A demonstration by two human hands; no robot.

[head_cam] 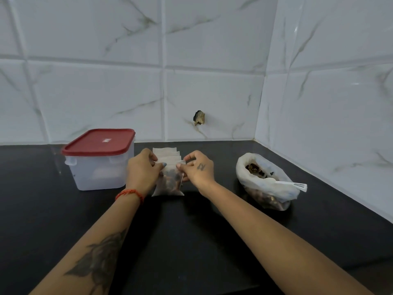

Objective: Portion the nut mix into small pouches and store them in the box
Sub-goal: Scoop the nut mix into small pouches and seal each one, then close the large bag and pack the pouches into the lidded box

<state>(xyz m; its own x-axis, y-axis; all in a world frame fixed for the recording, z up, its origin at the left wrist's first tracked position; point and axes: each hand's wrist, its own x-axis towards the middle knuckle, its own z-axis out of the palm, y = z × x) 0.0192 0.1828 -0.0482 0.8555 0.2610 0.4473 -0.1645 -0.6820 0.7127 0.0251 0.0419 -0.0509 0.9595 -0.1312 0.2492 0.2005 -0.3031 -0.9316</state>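
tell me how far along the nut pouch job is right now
Early on. One small pouch already holds nut mix, and both hands, left and right, pinch its top edge. Empty pouches lie stacked behind it. The big bag still holds plenty, spoon in it. The box has its red lid on; contents unclear.

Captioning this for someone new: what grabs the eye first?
Both hands, left hand and right hand, pinch a small clear nut-filled pouch at centre on the black countertop. Left stands a red-lidded translucent plastic box; right slumps an open white nut bag.
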